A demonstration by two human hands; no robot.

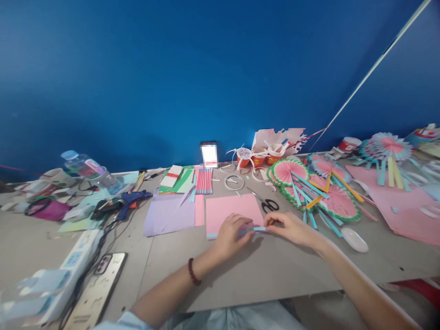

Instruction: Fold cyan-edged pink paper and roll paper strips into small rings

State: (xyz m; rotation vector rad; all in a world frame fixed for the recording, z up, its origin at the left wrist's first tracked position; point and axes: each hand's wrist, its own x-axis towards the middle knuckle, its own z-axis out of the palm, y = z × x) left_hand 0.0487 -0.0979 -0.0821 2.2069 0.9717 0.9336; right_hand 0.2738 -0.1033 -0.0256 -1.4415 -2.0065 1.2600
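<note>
A pink paper sheet lies flat before me, with a light blue strip along its near edge. My left hand rests over that edge, its thumb and fingers closed on the strip. At the sheet's near right corner, my right hand pinches the strip's other end between thumb and fingers. Black-handled scissors lie just beyond my right hand. Left of the sheet is purple paper, and behind it stands a row of pink and blue folded strips.
Pleated watermelon-like paper fans and a white mouse lie on the right. Red paper cups stand at the back. On the left are a blue glue gun, a plastic bottle, a power strip and a phone.
</note>
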